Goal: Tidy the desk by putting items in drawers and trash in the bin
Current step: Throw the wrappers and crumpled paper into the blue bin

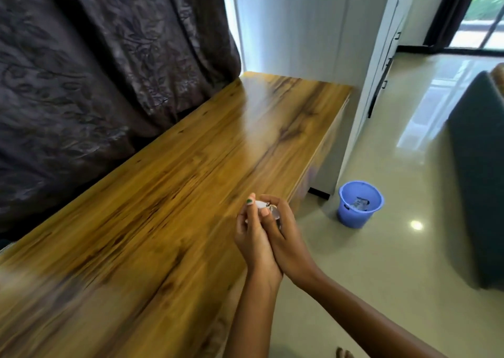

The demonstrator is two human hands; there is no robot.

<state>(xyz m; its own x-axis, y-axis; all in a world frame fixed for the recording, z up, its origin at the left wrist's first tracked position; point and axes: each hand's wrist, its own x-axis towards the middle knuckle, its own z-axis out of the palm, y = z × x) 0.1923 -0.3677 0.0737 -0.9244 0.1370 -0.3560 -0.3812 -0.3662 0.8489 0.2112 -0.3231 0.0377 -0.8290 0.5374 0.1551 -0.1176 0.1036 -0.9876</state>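
While over desk (163, 194) edge | both hands (268, 232) pinching small white scrap (259, 204) together, likely crumpling | bin (360, 203) right of hands, well apart

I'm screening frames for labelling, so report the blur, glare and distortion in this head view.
Head view: motion blur smears the desk grain, worst at lower left; window glare streaks the desktop and the floor; wide-angle bending tilts the walls and curtain. The small pale item gripped by the left hand and right hand is too soft to identify; the blue bucket reads clearly.
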